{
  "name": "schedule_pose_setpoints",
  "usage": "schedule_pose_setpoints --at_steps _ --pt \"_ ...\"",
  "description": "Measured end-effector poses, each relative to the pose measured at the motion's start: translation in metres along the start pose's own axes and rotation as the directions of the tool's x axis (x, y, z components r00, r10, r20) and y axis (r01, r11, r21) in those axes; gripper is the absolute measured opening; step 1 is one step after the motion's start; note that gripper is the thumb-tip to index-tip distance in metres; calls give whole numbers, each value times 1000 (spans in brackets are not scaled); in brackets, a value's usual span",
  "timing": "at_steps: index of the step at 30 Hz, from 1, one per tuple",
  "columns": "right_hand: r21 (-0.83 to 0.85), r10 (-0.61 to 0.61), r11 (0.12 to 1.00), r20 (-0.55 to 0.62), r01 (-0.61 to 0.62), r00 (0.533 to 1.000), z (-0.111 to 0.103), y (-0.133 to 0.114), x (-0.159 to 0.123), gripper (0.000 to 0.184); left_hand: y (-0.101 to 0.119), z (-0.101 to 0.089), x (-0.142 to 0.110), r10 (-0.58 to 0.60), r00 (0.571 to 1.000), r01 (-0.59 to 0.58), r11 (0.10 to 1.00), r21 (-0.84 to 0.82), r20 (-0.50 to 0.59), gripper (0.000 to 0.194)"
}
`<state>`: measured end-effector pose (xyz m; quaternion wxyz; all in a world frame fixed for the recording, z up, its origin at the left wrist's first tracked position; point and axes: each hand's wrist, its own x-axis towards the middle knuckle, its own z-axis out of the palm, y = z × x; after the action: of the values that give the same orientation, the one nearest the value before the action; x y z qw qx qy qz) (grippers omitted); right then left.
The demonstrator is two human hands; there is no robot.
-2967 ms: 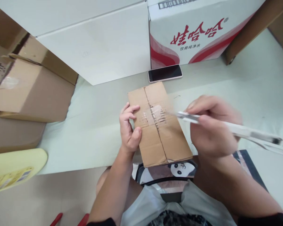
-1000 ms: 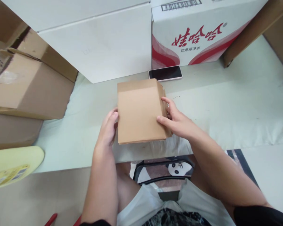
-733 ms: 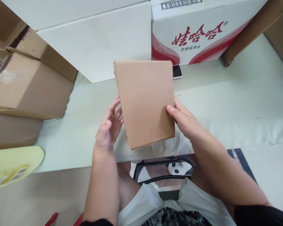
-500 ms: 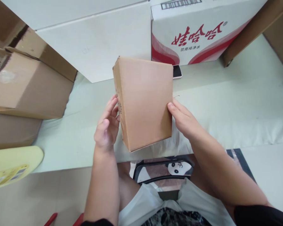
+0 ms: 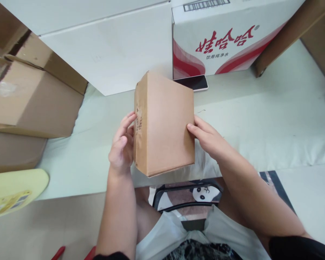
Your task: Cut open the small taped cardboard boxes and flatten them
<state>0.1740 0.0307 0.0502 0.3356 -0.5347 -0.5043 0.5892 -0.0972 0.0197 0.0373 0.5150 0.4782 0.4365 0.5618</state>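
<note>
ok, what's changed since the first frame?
The right hand has let go of the white tool and holds the cardboard box by its right side. The box has turned: its taped face, upward before, now faces left. The smartphone and Wahaha water carton stayed put.

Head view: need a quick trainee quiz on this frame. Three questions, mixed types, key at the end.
1. Multiple choice: which is partly hidden by the held box?
A) blue object
B) phone
C) yellow object

2. True or false: both thumbs are on the held box.

3. Fill in: the side of the held box with dark marks faces the ____ hand.

Key:
1. B.
2. False: the thumb of the right hand is on its plain face; the thumb of the left hand is apart from it.
3. Left.
</note>
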Motion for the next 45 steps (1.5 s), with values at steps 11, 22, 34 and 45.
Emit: schedule_pose_setpoints --at_steps 11,22,34,45 --pt "-18 73 997 102 -72 992 3 -1 2 42 -1 2 2 67 992 -66 998 15 -102 51" --pt "-225 121 970 139 -87 983 1 3 2 42 -2 -2 3 100 991 -95 994 62 -92 48" --pt "-413 151 904 76 -107 986 -5 -5 0 46 -5 2 5 206 974 -176 948 264 -92 39" --pt "-580 14 814 -63 -48 998 5 4 2 68 -8 -3 -4 321 946 -312 880 359 36 44"
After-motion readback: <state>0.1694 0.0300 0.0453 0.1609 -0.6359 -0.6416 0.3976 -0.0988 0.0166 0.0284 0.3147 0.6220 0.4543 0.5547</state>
